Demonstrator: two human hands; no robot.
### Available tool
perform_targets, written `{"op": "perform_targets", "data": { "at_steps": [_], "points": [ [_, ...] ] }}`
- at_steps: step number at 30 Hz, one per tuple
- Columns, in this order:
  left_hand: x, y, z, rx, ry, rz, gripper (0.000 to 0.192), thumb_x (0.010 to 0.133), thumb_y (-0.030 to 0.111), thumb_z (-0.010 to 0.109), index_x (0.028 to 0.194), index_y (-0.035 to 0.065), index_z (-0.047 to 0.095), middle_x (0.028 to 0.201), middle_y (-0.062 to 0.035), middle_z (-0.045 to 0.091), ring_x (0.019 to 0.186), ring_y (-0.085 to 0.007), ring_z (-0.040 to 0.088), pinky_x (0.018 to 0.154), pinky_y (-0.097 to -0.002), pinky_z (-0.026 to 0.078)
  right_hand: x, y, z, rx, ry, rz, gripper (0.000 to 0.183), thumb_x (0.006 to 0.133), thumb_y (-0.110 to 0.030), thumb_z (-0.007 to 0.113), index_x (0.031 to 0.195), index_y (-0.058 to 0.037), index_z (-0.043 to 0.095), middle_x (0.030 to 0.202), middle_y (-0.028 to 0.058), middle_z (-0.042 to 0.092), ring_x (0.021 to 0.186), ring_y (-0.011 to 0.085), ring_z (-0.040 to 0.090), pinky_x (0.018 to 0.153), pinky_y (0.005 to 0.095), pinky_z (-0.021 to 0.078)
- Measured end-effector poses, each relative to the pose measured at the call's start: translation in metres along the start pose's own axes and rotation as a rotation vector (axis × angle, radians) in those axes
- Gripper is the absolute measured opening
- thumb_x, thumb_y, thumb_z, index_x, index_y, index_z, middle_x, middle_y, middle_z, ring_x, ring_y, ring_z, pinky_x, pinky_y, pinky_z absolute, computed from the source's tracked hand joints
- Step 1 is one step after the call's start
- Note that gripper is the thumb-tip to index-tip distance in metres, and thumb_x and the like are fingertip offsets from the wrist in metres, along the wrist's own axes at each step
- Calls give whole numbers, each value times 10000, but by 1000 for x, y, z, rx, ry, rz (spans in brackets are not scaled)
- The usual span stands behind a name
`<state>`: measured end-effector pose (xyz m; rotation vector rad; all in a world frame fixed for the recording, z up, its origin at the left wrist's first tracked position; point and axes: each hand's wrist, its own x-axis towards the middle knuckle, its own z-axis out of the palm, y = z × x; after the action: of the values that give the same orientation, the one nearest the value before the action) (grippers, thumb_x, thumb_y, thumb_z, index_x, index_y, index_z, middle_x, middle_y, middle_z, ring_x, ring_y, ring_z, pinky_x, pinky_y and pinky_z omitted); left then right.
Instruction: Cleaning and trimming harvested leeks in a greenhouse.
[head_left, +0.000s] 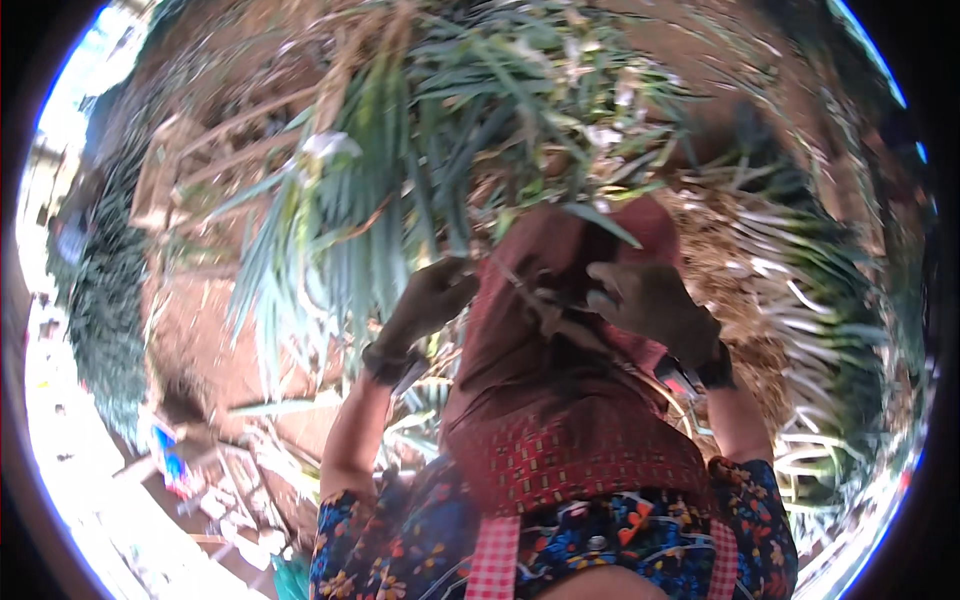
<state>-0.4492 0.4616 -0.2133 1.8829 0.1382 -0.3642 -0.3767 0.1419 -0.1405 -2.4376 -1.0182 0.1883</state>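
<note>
My left hand (435, 296), in a dark work glove, is over the left edge of my reddish apron (510, 360). Its fingers are half curled and apart, and I see nothing between them. Long green leek leaves (375, 202) spread just beyond and left of it. My right hand (652, 304), gloved too, is above the right side of my lap with bent fingers. Blur hides whether it pinches anything. A thin brown strip (562, 322) lies across the apron between the hands; its kind is unclear. One loose green leaf (604, 223) rests over my knee.
To the right, a long row of leeks (795, 300) with white stems lies beside brown straw-like litter (727, 247). A wooden crate frame (217, 165) is at the upper left. Dark green foliage (109, 315) is heaped at far left, with more crates (232, 487) at lower left.
</note>
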Motion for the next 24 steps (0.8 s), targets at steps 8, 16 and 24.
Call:
{"op": "perform_targets", "data": {
  "at_steps": [8,16,24],
  "points": [
    [-7,-4,5,-6,11,-136,353,962,303,629,1149,6,666,922,-21,683,801,-77,583,721,-265,503,-24,-28,33,-130,-371,22,329,768,-364,726,886,-72,628,755,148,661,708,360,668,616,449,525],
    [-4,39,1,-400,-168,225,806,872,678,584,1215,-51,568,1080,-55,627,848,-114,626,671,-252,510,19,-21,12,85,-191,220,306,736,-294,754,932,-87,644,741,154,650,702,368,662,618,461,506],
    [31,39,-15,147,264,639,96,895,48,537,805,22,558,712,-51,485,623,-197,520,539,-310,397,76,-68,43,-224,169,-240,589,728,-356,771,1216,-64,618,1015,141,680,983,319,659,876,497,485]
  ]
}}
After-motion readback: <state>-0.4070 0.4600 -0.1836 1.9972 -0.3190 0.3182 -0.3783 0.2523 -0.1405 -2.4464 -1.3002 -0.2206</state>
